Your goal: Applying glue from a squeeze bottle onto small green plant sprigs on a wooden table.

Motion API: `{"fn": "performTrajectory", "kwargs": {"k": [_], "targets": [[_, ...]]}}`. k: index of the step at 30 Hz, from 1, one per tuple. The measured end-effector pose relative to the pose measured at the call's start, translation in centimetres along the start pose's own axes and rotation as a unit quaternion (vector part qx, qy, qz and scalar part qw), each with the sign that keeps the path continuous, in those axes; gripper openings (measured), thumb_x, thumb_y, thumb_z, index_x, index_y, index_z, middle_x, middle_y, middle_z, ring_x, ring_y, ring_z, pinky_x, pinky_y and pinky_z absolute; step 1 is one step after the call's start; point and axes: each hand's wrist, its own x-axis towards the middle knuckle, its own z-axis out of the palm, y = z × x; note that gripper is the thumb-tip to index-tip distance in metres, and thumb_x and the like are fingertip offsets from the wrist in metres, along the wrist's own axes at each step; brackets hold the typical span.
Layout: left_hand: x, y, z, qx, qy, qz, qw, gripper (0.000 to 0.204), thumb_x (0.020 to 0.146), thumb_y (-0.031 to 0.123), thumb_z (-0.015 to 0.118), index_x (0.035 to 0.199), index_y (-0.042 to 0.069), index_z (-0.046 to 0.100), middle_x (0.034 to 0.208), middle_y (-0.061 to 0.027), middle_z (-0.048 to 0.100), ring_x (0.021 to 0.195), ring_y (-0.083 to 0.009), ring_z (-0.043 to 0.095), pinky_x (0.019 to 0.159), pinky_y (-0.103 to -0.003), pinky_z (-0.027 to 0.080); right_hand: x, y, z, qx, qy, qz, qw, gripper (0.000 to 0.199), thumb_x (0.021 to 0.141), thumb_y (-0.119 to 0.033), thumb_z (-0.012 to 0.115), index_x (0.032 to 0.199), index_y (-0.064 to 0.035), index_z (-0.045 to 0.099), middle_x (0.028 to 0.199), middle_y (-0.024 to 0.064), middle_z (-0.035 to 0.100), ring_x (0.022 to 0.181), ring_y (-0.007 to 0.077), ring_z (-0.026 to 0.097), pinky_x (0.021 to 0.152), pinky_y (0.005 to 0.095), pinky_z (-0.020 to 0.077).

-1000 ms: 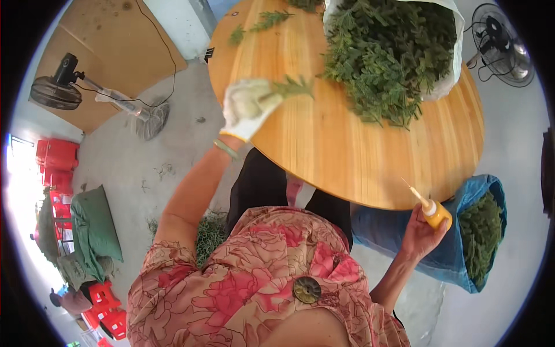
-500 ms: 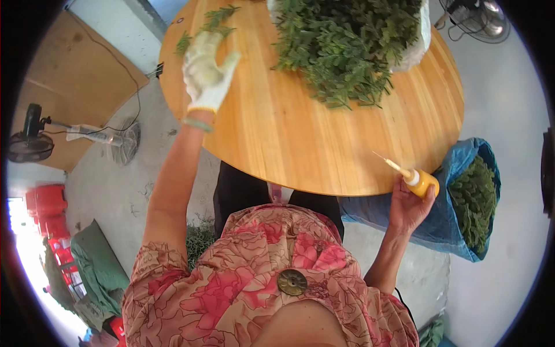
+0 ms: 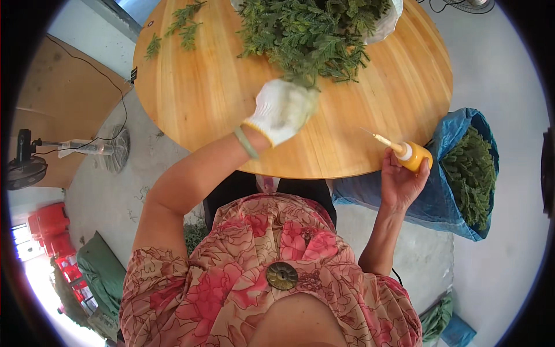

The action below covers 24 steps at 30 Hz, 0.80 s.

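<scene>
Round wooden table [image 3: 191,87]: gloved left hand [image 3: 281,110] closing on the near fringe of the green sprig heap [image 3: 312,34] at the far edge, right hand [image 3: 400,179] gripping an orange nozzle bottle [image 3: 411,155] off the near-right edge; two sprigs [image 3: 176,29] laid far-left, most unsorted.

We see a round wooden tabletop [image 3: 191,98]; a heap of green sprigs [image 3: 312,32] lies just beyond our gloved left grip [image 3: 281,110], loose sprigs [image 3: 179,26] farther left.
</scene>
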Motion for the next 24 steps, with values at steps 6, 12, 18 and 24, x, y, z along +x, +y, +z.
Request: {"fn": "performTrajectory", "kwargs": {"k": [6, 12, 18, 24], "targets": [[-6.6, 3.8, -1.4, -0.148, -0.258, -0.079, 0.951, 0.023, 0.095, 0.022, 0.052, 0.112, 0.008, 0.060, 0.129, -0.0157, 0.055, 0.132, -0.0315, 0.046, 0.111, -0.042, 0.038, 0.6, -0.9, -1.2, 0.001, -0.010, -0.008, 1.000, 0.050, 0.082, -0.035, 0.076, 0.120, -0.0090, 0.055, 0.118, 0.0105, 0.063, 0.112, 0.0285, 0.060, 0.098, 0.0494, 0.0469], [-2.0, -2.8, -0.1, -0.032, 0.091, -0.067, 0.993, 0.043, 0.094, 0.032, 0.053, 0.134, 0.018, 0.057, 0.089, -0.0134, 0.069, 0.080, -0.0309, 0.066, 0.071, -0.040, 0.053, 0.8, -0.5, -0.4, 0.010, -0.026, 0.007, 1.000, 0.049, 0.082, -0.033, 0.076, 0.119, -0.0085, 0.056, 0.116, 0.0111, 0.064, 0.110, 0.0285, 0.061, 0.099, 0.0492, 0.0469], [-2.6, -3.8, 1.1, 0.036, 0.146, -0.024, 0.988, 0.031, 0.087, 0.034, 0.061, 0.108, 0.013, 0.071, 0.091, -0.0100, 0.071, 0.080, -0.0295, 0.067, 0.071, -0.038, 0.055, 0.8, -0.6, 0.1, 0.022, -0.042, 0.009, 0.999, 0.048, 0.082, -0.033, 0.076, 0.118, -0.0079, 0.057, 0.116, 0.0114, 0.064, 0.109, 0.0286, 0.060, 0.100, 0.0498, 0.0461], [-8.8, 0.4, -1.9, -0.088, 0.117, -0.068, 0.987, 0.032, 0.080, 0.032, 0.071, 0.103, 0.010, 0.070, 0.096, -0.0094, 0.071, 0.080, -0.0287, 0.067, 0.069, -0.039, 0.053, 1.7, -0.4, 0.0, 0.009, -0.067, 0.021, 0.997, 0.046, 0.084, -0.033, 0.074, 0.119, -0.0075, 0.056, 0.117, 0.0124, 0.063, 0.109, 0.0290, 0.060, 0.099, 0.0511, 0.0465]]}}
